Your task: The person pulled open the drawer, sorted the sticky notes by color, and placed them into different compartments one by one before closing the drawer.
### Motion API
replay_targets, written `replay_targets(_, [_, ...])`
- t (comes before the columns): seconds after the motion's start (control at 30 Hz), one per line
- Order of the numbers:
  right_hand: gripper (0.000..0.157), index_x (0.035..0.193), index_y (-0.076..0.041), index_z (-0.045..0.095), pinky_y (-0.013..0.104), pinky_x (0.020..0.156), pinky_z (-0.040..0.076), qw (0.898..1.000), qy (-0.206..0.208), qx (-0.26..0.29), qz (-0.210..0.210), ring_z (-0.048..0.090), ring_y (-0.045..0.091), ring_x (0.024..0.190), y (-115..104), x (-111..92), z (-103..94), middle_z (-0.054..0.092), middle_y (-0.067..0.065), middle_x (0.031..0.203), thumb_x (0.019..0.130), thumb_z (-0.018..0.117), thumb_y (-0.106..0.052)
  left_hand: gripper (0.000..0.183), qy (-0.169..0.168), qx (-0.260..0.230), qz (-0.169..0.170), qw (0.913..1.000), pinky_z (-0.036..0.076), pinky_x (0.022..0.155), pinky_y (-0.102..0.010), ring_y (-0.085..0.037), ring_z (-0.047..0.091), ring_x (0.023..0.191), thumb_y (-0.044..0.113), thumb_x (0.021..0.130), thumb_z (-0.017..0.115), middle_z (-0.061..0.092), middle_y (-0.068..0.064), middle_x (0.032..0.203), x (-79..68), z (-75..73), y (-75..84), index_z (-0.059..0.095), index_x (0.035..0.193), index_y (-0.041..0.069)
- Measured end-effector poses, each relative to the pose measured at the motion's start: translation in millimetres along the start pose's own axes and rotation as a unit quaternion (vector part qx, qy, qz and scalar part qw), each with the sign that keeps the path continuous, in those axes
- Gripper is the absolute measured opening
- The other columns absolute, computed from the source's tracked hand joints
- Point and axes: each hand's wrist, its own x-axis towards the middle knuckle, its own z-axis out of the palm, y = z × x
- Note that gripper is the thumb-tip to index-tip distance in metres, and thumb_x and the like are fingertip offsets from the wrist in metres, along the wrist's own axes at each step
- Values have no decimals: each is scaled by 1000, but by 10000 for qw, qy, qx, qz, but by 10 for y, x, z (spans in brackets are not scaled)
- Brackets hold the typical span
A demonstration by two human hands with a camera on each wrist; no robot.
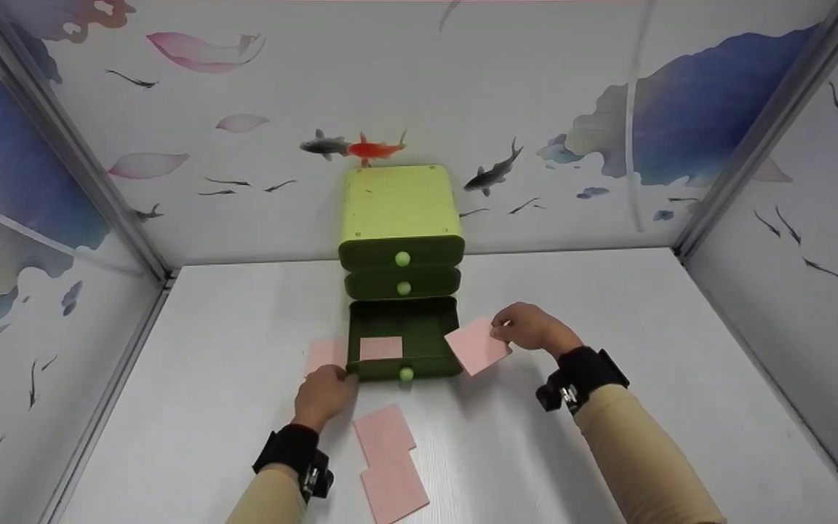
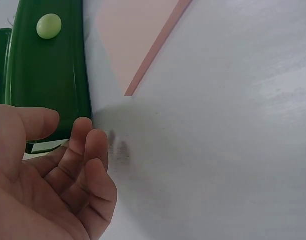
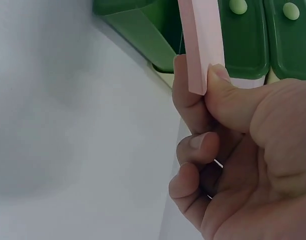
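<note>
My right hand [image 1: 532,325] pinches a pink pad of sticky notes [image 1: 477,345] by one corner, between thumb and fingers. The pad is tilted, and its left corner overlaps the right wall of the pulled-out bottom drawer [image 1: 430,370]. In that dark green drawer lies another pink pad [image 1: 381,348], toward the left. My left hand [image 1: 324,397] grips the drawer's front left corner; in the left wrist view its thumb [image 2: 43,124] lies over the front face and the fingers curl round the corner. The right wrist view shows the held pad's thick edge [image 3: 195,50].
The small drawer cabinet [image 1: 401,200], with a yellow-green top, stands against the back wall; its two upper drawers are closed. One pink pad [image 1: 324,354] lies left of the open drawer. Two more, a far one [image 1: 384,433] and a near one [image 1: 395,487], overlap in front.
</note>
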Motion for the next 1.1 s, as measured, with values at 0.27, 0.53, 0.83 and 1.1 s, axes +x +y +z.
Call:
replay_targets(0.27, [23, 107, -2, 70, 35, 77, 46, 9997, 182, 170, -76, 55, 19, 86, -229, 135, 18, 68, 8, 95, 98, 55, -17, 38, 52, -45, 34, 10000, 50, 77, -45, -30, 66, 90, 28, 94, 54, 70, -19, 108, 4, -7, -13, 67, 112, -2])
replay_targets(0.53, [24, 98, -3, 72, 30, 70, 42, 9982, 440, 396, 78, 53, 17, 79, -333, 269, 120, 67, 6, 87, 98, 55, -20, 37, 86, -38, -10, 10000, 50, 75, -43, -29, 66, 88, 29, 93, 54, 70, -17, 106, -1, -16, -12, 68, 109, -1])
replay_targets(0.83, [25, 85, -1, 73, 28, 64, 39, 9926, 1039, 625, 15, 52, 17, 72, -428, 374, 279, 69, 8, 78, 97, 57, -17, 39, 86, -63, -36, 9999, 51, 79, -45, -31, 66, 91, 29, 93, 53, 70, -18, 109, -3, -7, -8, 67, 112, -2])
replay_targets(1.1, [48, 50, -15, 44, 25, 47, 22, 9861, 1421, 736, 450, 28, 11, 46, -544, 462, 457, 35, -5, 48, 97, 54, -16, 36, 98, -107, 75, 9999, 50, 77, -44, -30, 66, 90, 29, 93, 55, 70, -17, 106, -4, -6, -21, 68, 108, -1])
